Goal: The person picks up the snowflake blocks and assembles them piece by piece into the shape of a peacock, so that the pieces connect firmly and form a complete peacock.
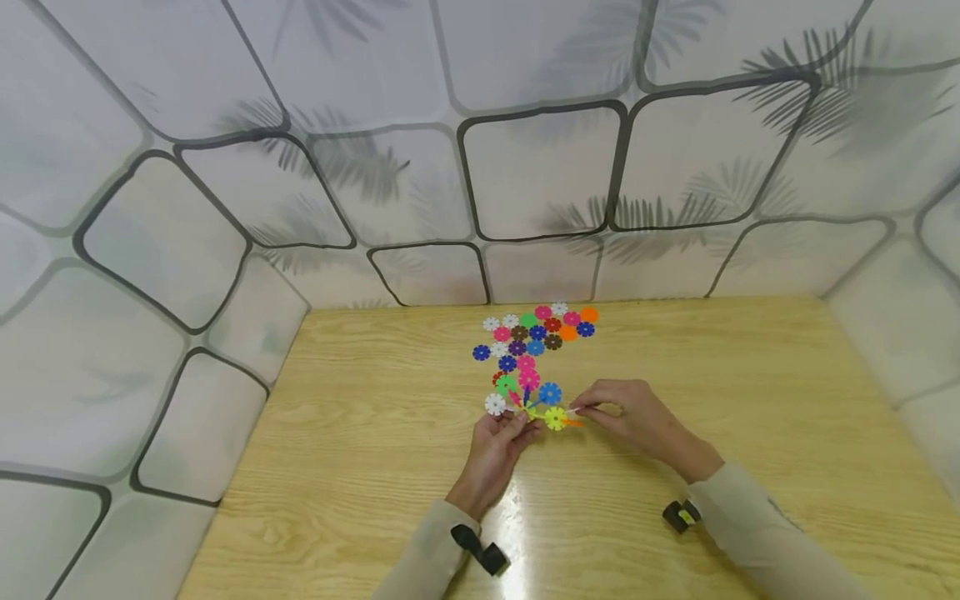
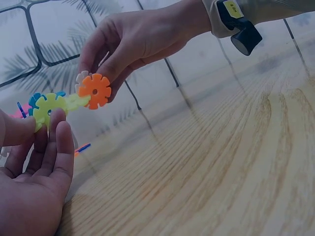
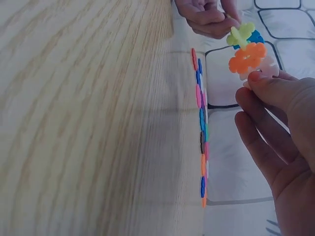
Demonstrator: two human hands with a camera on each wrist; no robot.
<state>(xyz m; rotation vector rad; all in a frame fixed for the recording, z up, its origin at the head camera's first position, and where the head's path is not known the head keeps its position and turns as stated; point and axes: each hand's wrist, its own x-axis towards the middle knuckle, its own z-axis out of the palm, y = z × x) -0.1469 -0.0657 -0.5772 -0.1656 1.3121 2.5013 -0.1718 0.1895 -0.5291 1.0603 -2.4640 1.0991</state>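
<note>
Flower-shaped plastic discs are slotted together into a cluster, raised above the table. My left hand point(image 1: 493, 454) pinches a yellow-green disc point(image 2: 47, 104) at its middle. Around that grip stand a white disc point(image 1: 495, 404), a green disc point(image 1: 506, 384), a pink disc point(image 1: 529, 379) and a blue disc point(image 1: 550, 393). Another yellow disc point(image 1: 555, 418) reaches right, with an orange disc point(image 2: 94, 91) at its end. Thumb and fingers of my right hand point(image 1: 637, 417) pinch a white disc point(image 3: 267, 68) beside the orange one. Whether this white disc is slotted in, I cannot tell.
Several loose discs in many colours point(image 1: 537, 332) lie flat in a close group on the wooden table point(image 1: 360, 433), beyond the hands. A patterned covering point(image 1: 540, 175) rises along the table's back edge. A camera is strapped to each wrist.
</note>
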